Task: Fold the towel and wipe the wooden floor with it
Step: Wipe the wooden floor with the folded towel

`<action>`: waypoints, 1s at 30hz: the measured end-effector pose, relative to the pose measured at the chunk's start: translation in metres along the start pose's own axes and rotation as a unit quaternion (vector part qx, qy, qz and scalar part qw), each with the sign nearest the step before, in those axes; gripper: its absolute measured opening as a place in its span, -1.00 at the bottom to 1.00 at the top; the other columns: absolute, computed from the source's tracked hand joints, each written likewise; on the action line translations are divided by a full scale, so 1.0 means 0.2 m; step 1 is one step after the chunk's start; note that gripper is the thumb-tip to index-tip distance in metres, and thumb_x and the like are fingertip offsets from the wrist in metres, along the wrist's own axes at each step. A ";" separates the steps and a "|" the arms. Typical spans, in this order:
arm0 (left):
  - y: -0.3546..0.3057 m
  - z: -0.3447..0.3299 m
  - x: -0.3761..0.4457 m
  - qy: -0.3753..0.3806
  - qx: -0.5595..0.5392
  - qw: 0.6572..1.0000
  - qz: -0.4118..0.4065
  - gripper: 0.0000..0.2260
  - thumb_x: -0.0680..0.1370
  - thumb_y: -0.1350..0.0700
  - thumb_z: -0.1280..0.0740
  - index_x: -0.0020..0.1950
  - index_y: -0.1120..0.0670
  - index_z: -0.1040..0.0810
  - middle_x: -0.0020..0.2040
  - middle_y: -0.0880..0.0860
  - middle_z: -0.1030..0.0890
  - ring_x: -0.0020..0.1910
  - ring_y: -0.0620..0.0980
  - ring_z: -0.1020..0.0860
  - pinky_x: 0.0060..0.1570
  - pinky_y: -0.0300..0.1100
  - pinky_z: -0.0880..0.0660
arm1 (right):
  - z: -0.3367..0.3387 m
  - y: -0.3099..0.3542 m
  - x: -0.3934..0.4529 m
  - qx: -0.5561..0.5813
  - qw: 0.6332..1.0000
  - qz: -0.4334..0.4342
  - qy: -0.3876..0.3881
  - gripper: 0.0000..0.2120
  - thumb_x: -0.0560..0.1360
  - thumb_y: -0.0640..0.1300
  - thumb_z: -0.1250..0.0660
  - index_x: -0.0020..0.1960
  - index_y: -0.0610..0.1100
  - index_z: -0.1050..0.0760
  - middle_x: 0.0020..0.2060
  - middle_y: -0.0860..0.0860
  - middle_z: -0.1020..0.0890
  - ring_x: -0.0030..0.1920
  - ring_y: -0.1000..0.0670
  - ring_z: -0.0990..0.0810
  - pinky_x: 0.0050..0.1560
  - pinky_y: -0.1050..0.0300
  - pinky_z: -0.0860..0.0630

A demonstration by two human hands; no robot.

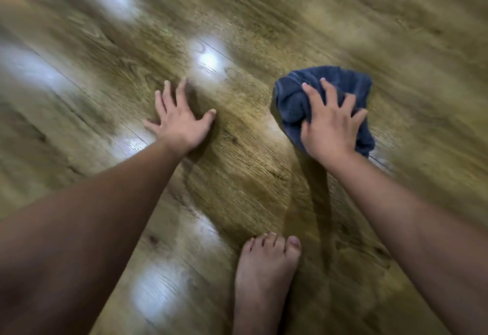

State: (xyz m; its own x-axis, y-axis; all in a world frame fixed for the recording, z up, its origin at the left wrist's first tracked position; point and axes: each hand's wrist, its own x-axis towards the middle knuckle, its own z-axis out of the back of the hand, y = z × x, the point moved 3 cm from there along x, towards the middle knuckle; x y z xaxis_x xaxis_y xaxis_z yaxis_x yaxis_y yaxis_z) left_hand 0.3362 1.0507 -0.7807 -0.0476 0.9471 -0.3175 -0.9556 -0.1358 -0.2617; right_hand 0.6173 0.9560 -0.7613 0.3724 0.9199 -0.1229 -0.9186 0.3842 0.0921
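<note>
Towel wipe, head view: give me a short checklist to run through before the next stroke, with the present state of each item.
1. Right hand on the towel, fingers spread over it: ok.
2. Towel lying on the floor: ok.
3. Towel folded neatly: not ok, it looks bunched and crumpled under the hand.
4. Left hand flat on the floor as support, apart from the towel: ok.
5. Bare foot out of the towel's way, nearer the person than the towel: ok.
6. Floor around the towel free of things: ok in the sharp part; cannot tell at the blurred edges.
</note>
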 end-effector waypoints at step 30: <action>-0.61 -0.19 -0.24 0.030 0.026 0.965 -0.261 -0.41 0.58 -0.32 -0.03 0.58 -0.16 -0.10 0.64 -0.02 0.01 0.61 0.02 0.04 0.43 0.35 0.04 | 0.03 -0.34 0.16 -0.048 0.994 0.092 -0.034 -0.37 0.48 0.14 -0.22 0.54 0.20 -0.19 0.58 0.09 -0.18 0.38 -0.22 -0.32 0.26 -0.24 -0.31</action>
State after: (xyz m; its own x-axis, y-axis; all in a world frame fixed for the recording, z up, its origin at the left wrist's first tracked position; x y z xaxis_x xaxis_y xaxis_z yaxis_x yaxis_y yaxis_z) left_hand 0.4658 1.0102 -0.7685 0.4590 0.8638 -0.2078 -0.8585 0.3710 -0.3540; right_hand 0.6934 0.9593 -0.7657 0.2011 0.9785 -0.0452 -0.9793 0.2019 0.0127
